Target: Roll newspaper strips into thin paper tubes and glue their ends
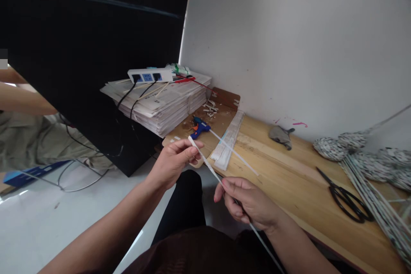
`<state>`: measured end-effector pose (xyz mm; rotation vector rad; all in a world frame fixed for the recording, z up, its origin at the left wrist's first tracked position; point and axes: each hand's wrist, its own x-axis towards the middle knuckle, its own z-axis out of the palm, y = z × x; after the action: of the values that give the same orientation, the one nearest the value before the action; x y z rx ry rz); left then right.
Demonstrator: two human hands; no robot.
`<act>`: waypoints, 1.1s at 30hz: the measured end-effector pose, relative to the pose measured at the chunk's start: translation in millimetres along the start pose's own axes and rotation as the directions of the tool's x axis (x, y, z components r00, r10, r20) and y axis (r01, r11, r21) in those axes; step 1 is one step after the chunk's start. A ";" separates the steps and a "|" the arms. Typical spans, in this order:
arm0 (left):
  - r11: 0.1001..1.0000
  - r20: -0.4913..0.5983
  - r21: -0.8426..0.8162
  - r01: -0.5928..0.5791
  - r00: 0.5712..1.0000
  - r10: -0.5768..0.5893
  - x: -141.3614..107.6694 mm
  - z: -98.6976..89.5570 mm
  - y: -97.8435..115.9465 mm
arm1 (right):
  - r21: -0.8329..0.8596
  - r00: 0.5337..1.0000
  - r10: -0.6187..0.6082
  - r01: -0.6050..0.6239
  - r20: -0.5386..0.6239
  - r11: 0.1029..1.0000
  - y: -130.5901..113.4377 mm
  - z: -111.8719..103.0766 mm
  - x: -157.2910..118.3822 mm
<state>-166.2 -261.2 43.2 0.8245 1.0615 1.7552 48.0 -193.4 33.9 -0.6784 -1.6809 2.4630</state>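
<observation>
A thin rod wrapped in white at its upper end slants down to the right between my hands, above my lap. My left hand pinches it near its white tip. My right hand grips it lower down, and its thin tail runs on below toward my body. Just beyond the tip lies a blue glue gun with a long white glue stick coming out of its back. Folded paper strips lie beside it on the wooden table.
Stacked paper carries a power strip with black cables. Black scissors, a grey cloth and patterned bundles with long rods lie right. A person's arm shows left, past a black panel.
</observation>
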 end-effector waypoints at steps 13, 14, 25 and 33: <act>0.999 0.175 -0.036 0.036 0.984 -0.030 -26.2 -2.4 -1.6 | 0.209 0.981 0.014 -0.055 0.192 0.976 20.8 7.1 -16.0; 0.999 0.201 -0.036 0.028 0.979 -0.020 -28.8 -2.8 -0.9 | 0.219 0.978 0.017 -0.063 0.207 0.974 22.4 8.6 -17.4; 0.997 0.112 -0.065 0.045 0.993 -0.038 -39.8 -10.1 -6.1 | -0.092 0.998 -0.048 0.045 -0.029 0.995 28.4 23.6 -32.5; 0.997 0.115 0.001 0.076 0.991 -0.075 -23.8 -2.4 -22.5 | -0.132 0.996 0.010 -0.022 -0.088 0.991 37.8 12.5 -34.5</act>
<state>-151.4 -278.8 19.6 0.8618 1.0002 1.6264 80.6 -229.8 14.3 -0.8046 -1.8253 2.3104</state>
